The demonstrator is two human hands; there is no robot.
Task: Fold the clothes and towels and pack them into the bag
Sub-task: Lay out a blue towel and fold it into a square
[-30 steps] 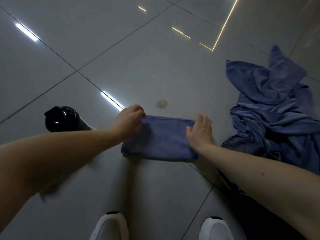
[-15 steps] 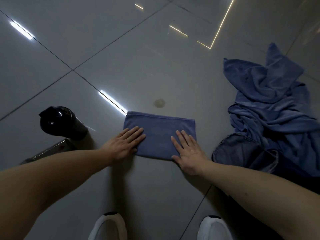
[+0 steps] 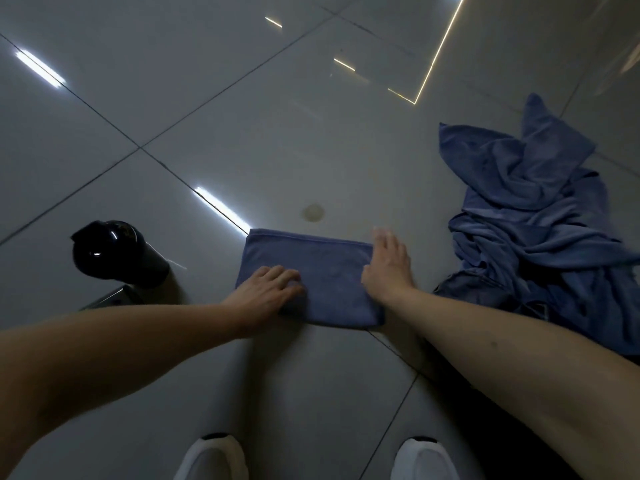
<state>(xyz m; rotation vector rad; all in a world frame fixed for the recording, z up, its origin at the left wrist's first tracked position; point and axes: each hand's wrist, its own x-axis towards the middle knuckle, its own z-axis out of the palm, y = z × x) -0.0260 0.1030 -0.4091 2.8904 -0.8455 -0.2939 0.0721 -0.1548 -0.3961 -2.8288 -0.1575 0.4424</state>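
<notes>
Folded blue towel (image 3: 311, 275) flat on grey floor tiles (image 3: 242, 133), just ahead of white shoes (image 3: 213, 459). Left hand (image 3: 263, 292) laid on its near-left part, fingers together and nearly straight; right hand (image 3: 388, 268) along its right edge, fingers straight, tips blurred. Crumpled blue pile (image 3: 533, 216) off right, glossy black object (image 3: 114, 254) left.

Cropped at six o'clock: white shoes (image 3: 212, 457). Blurred: right hand (image 3: 389, 271) fingertips (image 3: 381, 235). Part-buried under towel pile (image 3: 519, 209), three o'clock: perhaps jeans (image 3: 460, 289).

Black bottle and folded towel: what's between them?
Head view: bare floor between black bottle and folded towel; left hand rests on the towel's near corner.
</notes>
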